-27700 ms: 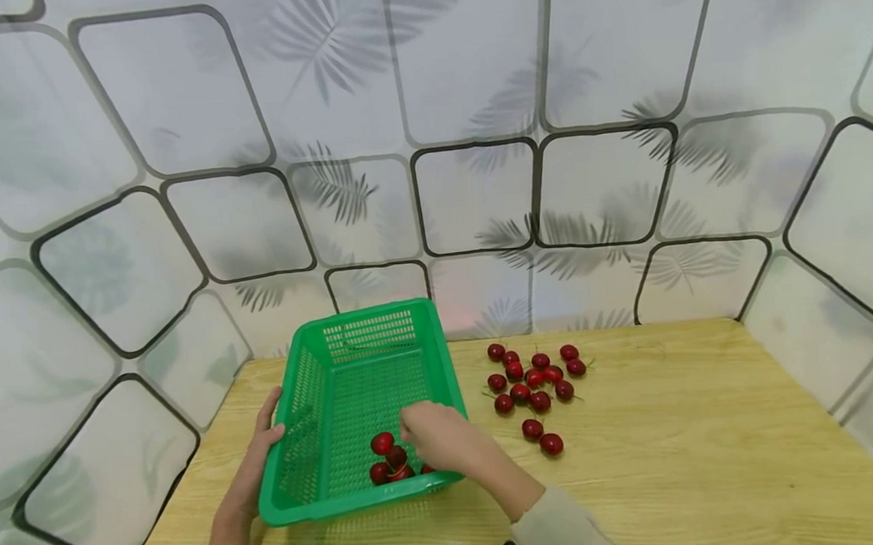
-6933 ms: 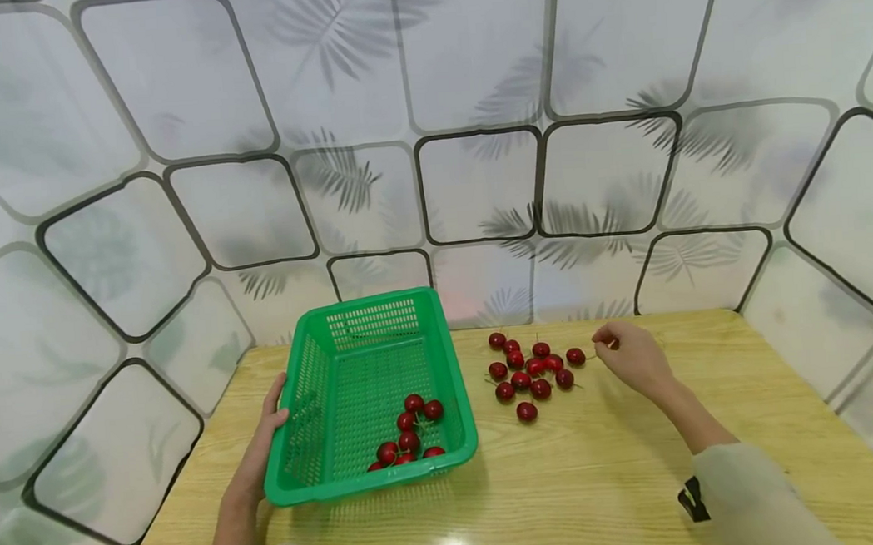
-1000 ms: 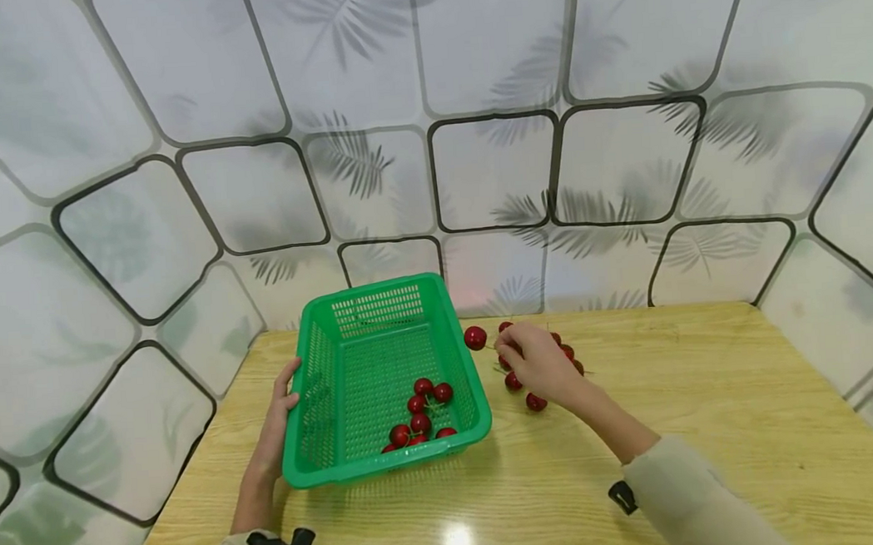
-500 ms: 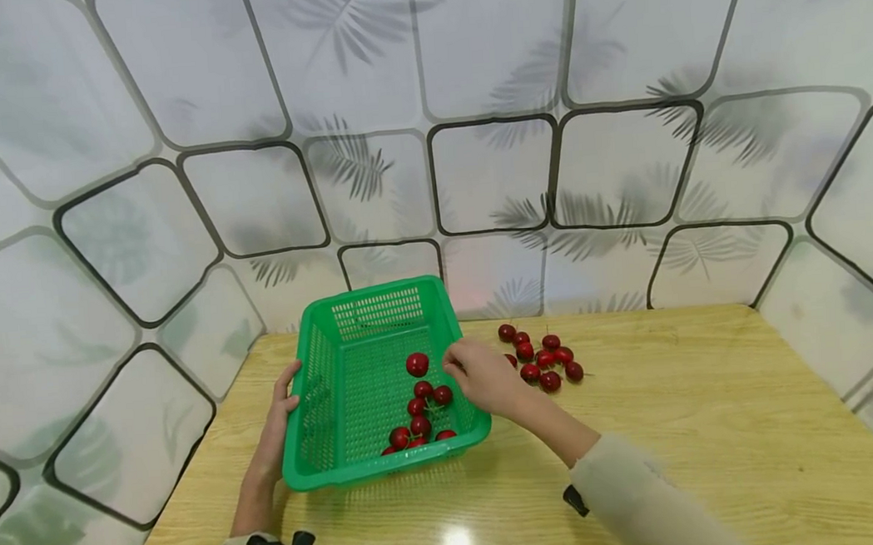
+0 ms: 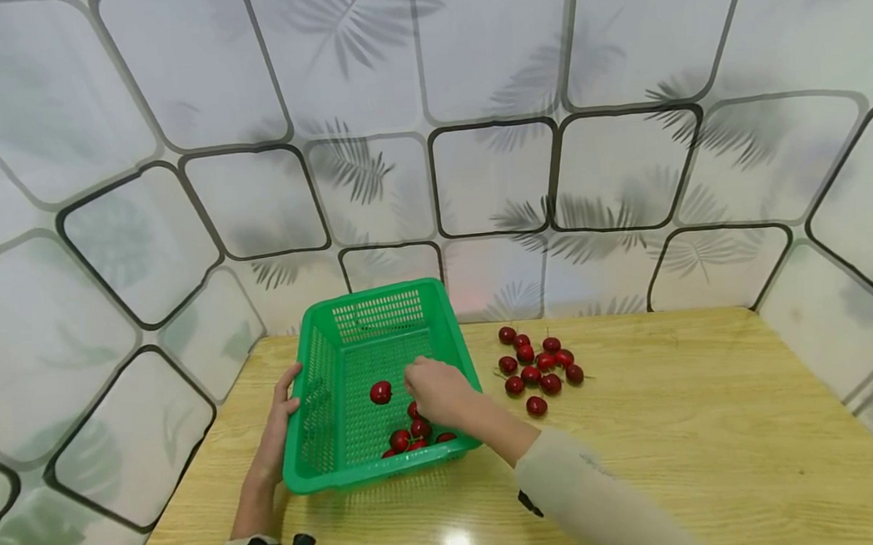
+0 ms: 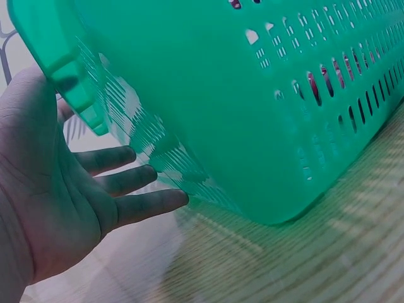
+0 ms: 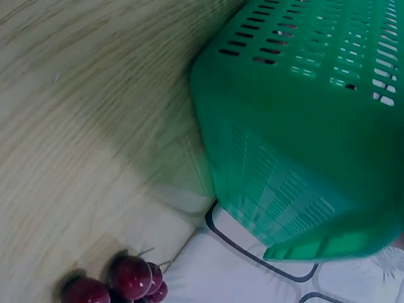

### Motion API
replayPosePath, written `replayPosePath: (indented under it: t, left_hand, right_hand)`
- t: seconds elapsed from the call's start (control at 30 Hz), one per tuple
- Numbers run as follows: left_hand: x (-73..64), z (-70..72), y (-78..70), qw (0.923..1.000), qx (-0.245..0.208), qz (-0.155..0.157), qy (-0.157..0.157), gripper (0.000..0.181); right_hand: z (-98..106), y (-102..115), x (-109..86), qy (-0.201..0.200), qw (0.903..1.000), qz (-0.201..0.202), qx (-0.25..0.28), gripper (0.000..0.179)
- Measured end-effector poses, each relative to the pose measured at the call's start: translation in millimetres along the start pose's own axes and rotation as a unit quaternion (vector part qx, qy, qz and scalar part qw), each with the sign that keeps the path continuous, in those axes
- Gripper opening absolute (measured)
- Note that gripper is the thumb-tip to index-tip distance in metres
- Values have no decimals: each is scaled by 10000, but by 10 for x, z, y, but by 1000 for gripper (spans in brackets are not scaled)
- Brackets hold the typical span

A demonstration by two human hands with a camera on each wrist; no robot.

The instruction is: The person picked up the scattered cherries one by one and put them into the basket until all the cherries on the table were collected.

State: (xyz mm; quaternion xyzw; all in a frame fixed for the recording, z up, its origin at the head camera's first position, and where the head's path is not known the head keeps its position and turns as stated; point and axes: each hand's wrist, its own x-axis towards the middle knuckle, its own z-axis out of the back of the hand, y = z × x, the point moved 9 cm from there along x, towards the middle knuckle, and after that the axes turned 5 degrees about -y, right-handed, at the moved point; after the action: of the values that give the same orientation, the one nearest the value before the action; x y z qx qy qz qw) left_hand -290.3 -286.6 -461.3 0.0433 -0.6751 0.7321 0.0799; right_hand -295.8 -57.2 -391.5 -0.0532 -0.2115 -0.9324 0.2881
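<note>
From the head view, a green plastic basket (image 5: 344, 478) stands on the wood-grain table (image 5: 678, 424), and the left hand (image 5: 276, 424) is at its left rim, thumb and a finger showing against the edge. The right hand (image 5: 440, 393) is over the basket's right half, its fingers curled in and, as far as can be seen, pinching the stem of a single cherry (image 5: 380, 393) (the fingertips themselves are hard to make out). That cherry is dark red, round and glossy, its thin stem pointing toward the hand; more cherries (image 5: 420, 428) lie bunched near the basket's front wall, partly behind the right hand, and a loose cluster of cherries (image 5: 530, 375) sits on the table to the right. The left wrist view adds what the head view hides: three fingers of the left hand reach out nearly straight and spread, beside the slotted outer wall, with red glimpsed through the slots. The right wrist view shows the basket's outside from the other side, one lower corner close up, and several table cherries in shadowed maroon, crowded together with stems raised.
</note>
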Motion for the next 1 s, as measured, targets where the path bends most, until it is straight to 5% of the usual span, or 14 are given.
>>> replayPosePath:
  t: [0.5,1.0]
  left_hand:
    - [-6,-9,3,10000,-44,-35,21,55]
    - [2,3,42,9998,144,109,15,55]
  right_hand:
    - [-311,-50,81,306,9976,-327,-520,47]
    - [-408,-41,55,769,9924,-518,-814,16]
